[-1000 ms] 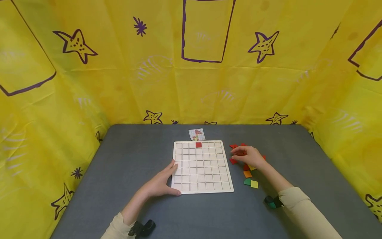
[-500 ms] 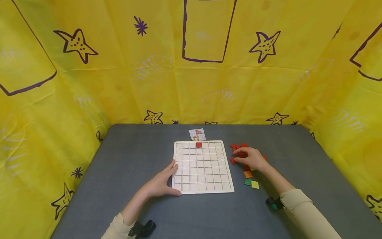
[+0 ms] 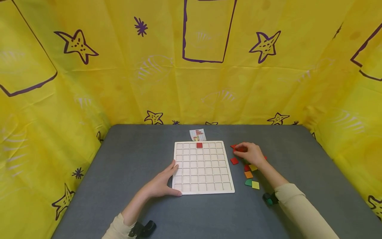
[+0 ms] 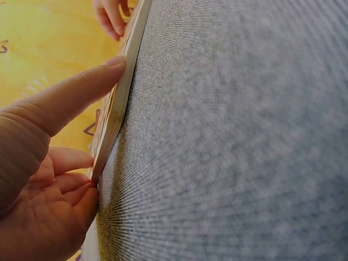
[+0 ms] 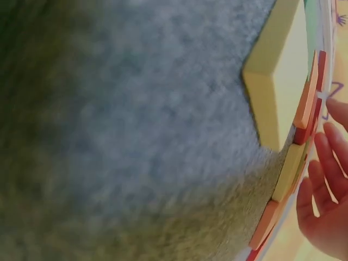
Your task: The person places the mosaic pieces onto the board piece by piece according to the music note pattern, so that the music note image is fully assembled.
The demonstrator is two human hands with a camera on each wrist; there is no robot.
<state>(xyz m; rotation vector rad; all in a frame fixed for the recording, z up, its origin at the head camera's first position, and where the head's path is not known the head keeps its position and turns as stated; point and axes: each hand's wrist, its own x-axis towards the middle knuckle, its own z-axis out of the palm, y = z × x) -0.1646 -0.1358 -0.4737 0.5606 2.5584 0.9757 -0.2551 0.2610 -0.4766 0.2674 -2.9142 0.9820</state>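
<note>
A white grid board [image 3: 200,168] lies flat in the middle, with one red square tile [image 3: 199,145] in its top row. My left hand [image 3: 161,182] holds its near left corner, thumb on the front edge and fingers along the left side; the left wrist view shows the thumb [image 4: 81,92] straight against the board's edge [image 4: 117,109]. Right of the board, my right hand [image 3: 252,156] hovers low over the red tiles [image 3: 234,146], thumb and fingertips right at them. In the right wrist view its fingers [image 5: 326,163] are apart and loosely bent. The palm hides some tiles.
A small printed card [image 3: 198,134] with a coloured grid pattern lies behind the board. Nearer than my right hand are an orange tile [image 3: 248,174], a green tile [image 3: 248,182] and a yellow tile [image 3: 255,185]. A yellow curtain [image 3: 191,93] surrounds the grey table [image 3: 134,146].
My right hand has moved slightly away from me over the pile, uncovering a red tile and a yellow one nearer to me. My left hand and the board stay in place.
</note>
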